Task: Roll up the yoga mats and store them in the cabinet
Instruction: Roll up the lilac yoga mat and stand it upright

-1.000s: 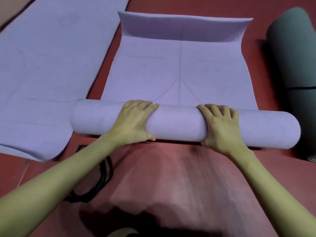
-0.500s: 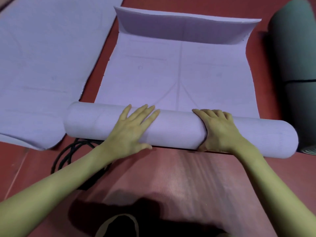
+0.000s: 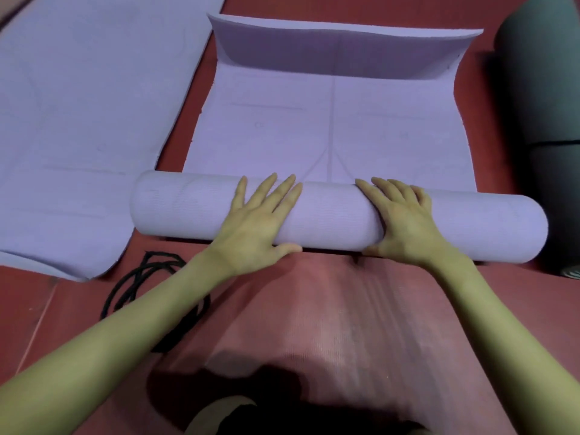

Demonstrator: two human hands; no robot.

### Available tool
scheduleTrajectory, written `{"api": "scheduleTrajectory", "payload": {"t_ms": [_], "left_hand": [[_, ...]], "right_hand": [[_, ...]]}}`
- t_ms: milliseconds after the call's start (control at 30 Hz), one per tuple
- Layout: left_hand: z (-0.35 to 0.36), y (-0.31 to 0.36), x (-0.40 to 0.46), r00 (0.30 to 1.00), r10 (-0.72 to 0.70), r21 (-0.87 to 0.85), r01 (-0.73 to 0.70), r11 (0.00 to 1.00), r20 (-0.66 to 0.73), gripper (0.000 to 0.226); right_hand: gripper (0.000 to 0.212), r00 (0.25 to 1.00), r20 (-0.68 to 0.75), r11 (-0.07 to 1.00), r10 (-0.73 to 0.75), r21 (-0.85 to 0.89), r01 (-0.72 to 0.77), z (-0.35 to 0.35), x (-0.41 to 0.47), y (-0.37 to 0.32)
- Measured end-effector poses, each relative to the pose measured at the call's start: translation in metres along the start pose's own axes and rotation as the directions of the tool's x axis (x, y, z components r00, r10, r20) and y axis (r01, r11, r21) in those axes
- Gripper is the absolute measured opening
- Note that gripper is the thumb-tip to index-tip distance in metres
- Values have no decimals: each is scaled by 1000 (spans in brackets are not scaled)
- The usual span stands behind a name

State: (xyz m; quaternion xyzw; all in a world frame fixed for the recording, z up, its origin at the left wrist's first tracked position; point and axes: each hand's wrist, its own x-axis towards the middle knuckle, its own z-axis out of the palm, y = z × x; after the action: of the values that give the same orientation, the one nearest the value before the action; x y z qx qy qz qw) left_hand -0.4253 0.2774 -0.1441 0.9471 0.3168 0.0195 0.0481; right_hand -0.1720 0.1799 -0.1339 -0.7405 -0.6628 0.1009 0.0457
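A lavender yoga mat lies on the red floor in front of me, its near part rolled into a thick roll that runs left to right. The far end of the mat curls upward. My left hand presses on top of the roll with its fingers spread and straight, left of the middle. My right hand lies over the roll right of the middle, its fingers draped forward across the top. A second lavender mat is spread flat to the left.
A rolled dark grey-green mat lies along the right edge, close to the roll's right end. A black cord is coiled on the floor under my left forearm. Red floor stretches between me and the roll.
The roll has moved forward over the flat part of the mat. My left hand has gone from curled over the roll to flat with straight, spread fingers. The right hand's fingers have flattened a little.
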Motion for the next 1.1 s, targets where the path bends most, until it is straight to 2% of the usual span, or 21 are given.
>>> {"api": "scheduleTrajectory", "payload": {"t_ms": [133,333,400,533,633,733,867,1033,1100], "left_hand": [[3,-5,12,1000,-25,3,25,1000,-2,93],[-14,-16,36,994,-42,-82,50,995,100,92],[-14,-11,32,997,-54,-89,59,994,60,85],[-2,1,17,993,-70,-69,64,996,-91,74],[4,-3,22,990,-59,-39,54,998,-127,72],[2,-6,33,989,-68,-46,62,997,-128,68],[1,-14,43,993,-86,-76,80,994,-85,70],[0,-22,58,990,-140,28,140,990,0,111],[-3,-25,69,988,-149,65,147,987,30,119]], "right_hand": [[114,1000,22,997,-9,73,7,-6,5,7],[87,985,-170,994,-39,94,56,13,-17,9],[82,982,-184,991,-35,119,58,15,-13,12],[86,990,-141,978,-9,206,38,7,5,19],[84,992,-123,972,8,232,21,2,14,21],[76,980,-200,980,17,198,23,7,8,16],[86,972,-232,996,-28,75,47,20,3,14],[110,979,-205,1000,-12,-28,6,18,25,18],[124,985,-174,997,-2,-82,-12,17,37,22]]}}
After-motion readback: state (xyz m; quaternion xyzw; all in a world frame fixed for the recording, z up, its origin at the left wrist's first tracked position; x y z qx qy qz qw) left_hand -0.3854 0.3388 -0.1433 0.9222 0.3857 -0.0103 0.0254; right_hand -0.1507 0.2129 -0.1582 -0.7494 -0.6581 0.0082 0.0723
